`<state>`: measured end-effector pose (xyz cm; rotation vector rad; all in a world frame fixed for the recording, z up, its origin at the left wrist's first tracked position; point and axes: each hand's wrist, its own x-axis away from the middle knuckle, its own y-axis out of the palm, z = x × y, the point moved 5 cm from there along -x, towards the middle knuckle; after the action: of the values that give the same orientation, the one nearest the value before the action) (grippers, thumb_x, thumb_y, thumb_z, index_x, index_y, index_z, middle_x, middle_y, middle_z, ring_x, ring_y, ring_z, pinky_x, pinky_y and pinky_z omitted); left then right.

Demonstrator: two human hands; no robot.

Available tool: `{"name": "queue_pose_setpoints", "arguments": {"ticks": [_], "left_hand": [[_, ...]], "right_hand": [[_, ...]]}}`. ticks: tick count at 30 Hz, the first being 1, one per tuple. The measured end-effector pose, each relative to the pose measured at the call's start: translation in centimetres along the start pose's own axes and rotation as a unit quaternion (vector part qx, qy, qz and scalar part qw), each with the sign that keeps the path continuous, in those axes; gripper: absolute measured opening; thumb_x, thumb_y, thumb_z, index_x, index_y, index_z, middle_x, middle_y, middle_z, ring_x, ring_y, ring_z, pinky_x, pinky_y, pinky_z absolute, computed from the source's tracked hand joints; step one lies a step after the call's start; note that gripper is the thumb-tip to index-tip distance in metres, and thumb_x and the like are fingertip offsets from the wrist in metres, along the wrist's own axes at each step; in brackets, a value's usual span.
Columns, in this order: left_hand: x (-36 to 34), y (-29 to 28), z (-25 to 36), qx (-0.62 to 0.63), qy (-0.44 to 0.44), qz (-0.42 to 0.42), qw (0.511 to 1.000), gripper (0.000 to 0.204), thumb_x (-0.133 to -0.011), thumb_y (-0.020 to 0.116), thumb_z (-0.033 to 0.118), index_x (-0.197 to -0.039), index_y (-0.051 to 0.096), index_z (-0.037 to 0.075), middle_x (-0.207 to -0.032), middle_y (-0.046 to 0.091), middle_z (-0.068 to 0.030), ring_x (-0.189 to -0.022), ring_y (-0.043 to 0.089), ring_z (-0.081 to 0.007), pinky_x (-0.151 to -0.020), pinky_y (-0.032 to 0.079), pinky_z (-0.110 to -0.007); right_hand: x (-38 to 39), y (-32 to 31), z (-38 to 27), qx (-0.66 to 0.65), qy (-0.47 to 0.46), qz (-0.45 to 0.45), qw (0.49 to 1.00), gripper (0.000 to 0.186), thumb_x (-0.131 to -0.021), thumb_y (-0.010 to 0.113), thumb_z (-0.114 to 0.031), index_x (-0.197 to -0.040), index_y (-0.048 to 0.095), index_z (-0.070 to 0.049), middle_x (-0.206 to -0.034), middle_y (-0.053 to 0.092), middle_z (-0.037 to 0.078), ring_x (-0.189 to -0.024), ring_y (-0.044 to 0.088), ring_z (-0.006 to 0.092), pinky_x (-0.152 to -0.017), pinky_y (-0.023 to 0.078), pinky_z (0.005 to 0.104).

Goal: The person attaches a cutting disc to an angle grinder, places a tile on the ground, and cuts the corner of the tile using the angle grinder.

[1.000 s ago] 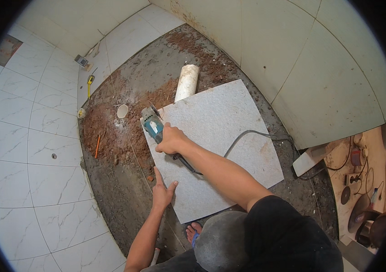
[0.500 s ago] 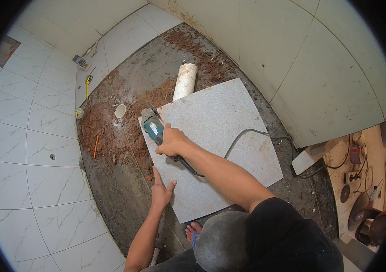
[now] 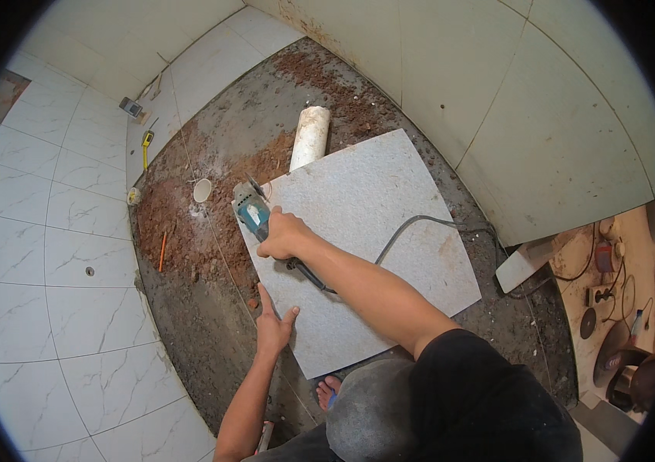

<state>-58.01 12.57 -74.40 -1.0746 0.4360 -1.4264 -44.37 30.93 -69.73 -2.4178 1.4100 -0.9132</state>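
Note:
A large pale grey tile (image 3: 374, 223) lies at a slant before me, its far edge beside a white pipe (image 3: 310, 137). My right hand (image 3: 285, 235) is wrapped around the body of a teal and grey angle grinder (image 3: 251, 213). The grinder's disc is at the tile's far left corner; whether it touches the tile I cannot tell. At the tile's left edge, my left hand (image 3: 274, 327) grips it with the thumb on top, its other fingers partly hidden. The grinder's black cord runs across the tile to the right.
Reddish soil and rubble (image 3: 181, 223) cover the rough floor on the left, with an orange pencil (image 3: 163, 252) and a round white pipe opening (image 3: 202, 190). A yellow tape measure (image 3: 147, 140) is by the left wall. Cords, a power socket (image 3: 598, 296) and discs lie at right.
My right hand and the grinder have shifted slightly left over the tile's corner. My left hand stays at the tile's edge. The view has moved a little.

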Motion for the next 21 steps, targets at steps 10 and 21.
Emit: {"name": "queue_pose_setpoints", "arguments": {"ticks": [10,21], "left_hand": [[0.0,-0.12,-0.16,-0.006,0.027,0.011,1.0,0.107,-0.09,0.074,0.034,-0.161,0.001,0.0,-0.114,0.064,-0.0398,-0.105,0.066,-0.052,-0.09,0.054,-0.049],[0.07,-0.17,0.51,-0.007,-0.018,-0.018,1.0,0.108,-0.09,0.075,0.034,-0.161,0.001,0.001,-0.115,0.064,-0.04,-0.106,0.066,-0.0506,-0.091,0.054,-0.048]], "right_hand": [[0.69,-0.08,0.24,-0.002,0.0,-0.006,1.0,0.086,-0.064,0.084,-0.028,-0.13,0.045,0.011,-0.12,0.066,0.029,-0.112,0.067,0.0416,-0.095,0.056,0.0423],[0.03,-0.03,0.31,0.0,-0.002,-0.004,1.0,0.087,-0.063,0.084,-0.028,-0.13,0.045,0.011,-0.117,0.068,0.029,-0.11,0.068,0.0409,-0.094,0.056,0.0414]]}}
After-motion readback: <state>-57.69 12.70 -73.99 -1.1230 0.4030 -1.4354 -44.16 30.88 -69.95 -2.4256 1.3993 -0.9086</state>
